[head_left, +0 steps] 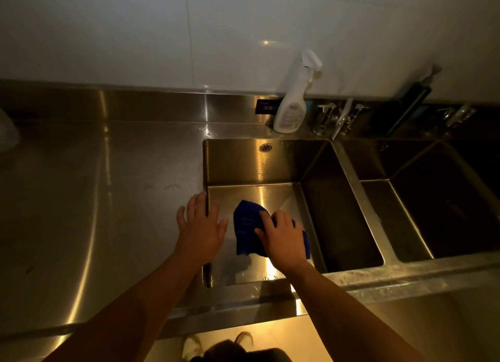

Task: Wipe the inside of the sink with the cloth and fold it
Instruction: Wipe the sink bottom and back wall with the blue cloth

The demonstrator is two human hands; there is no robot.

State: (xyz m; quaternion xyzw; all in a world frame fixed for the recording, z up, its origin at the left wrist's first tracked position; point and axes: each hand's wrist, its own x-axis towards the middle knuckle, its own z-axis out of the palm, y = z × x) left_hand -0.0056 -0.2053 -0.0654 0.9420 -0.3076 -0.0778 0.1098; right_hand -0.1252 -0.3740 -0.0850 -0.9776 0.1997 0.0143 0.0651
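Observation:
A blue cloth (247, 227) lies on the raised inner shelf of the steel sink (232, 161), left of its deep basin. My right hand (281, 238) presses flat on the cloth's right part and covers it; the cloth's left part and pointed top show. My left hand (201, 226) rests open, fingers spread, across the sink's left rim, partly on the counter and partly over the shelf. It does not touch the cloth.
A white spray bottle (293, 104) stands behind the sink, beside the taps (339, 117). A second basin (438, 199) lies to the right, with a dark dispenser (411, 104) behind it. The steel counter (108, 188) stretches left. An overflow drain (266, 147) sits in the back wall.

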